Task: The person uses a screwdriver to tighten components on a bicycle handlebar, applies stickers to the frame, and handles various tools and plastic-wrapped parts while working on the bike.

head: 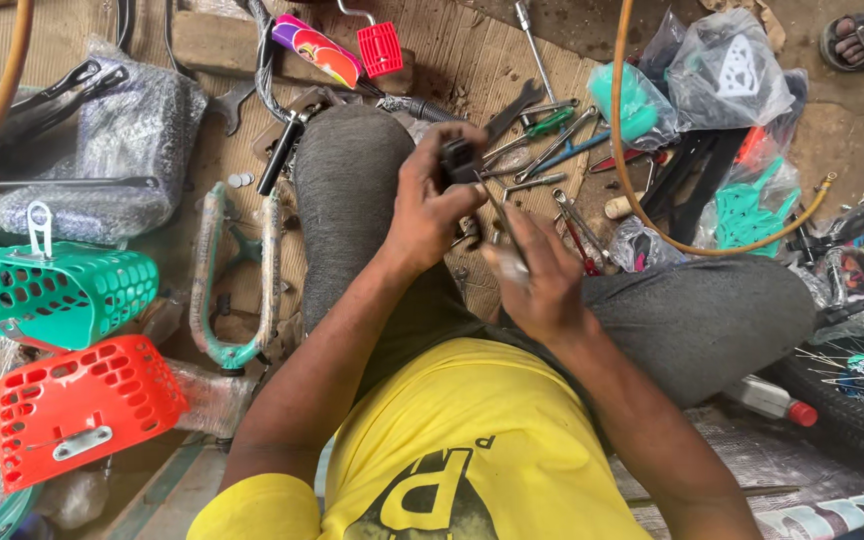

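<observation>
My left hand [430,205] is curled tight around a small black part [458,162], thumb and fingers closed on it, holding it up just above my left knee [347,180]; my right hand [542,275] sits just beside it, fingers pinched shut on a thin metal tool [508,228] whose tip runs up toward the black part; whether the tip actually touches it I cannot tell. I am sitting on the floor with my legs in grey trousers folded, my yellow shirt [452,440] at the bottom of the view. Just past my hands, on the corrugated cardboard [472,60], lies a scatter of spanners and pliers [542,140], with a green-handled screwdriver [552,122] among them; a red pedal [380,48] lies farther up, near a brightly coloured grip [317,48]. To my left stand a green plastic basket [52,290] and a red plastic basket [82,405], the red one nearer to me and touching the green; between them and my knee lies a pale green bicycle fork [237,280], partly wrapped. An orange hose [652,215] curves over the tools on my right, past clear bags of teal parts [732,70]; a bicycle tyre [852,400] lies at my right knee, with a small red-capped bottle [772,400] just beside it.
</observation>
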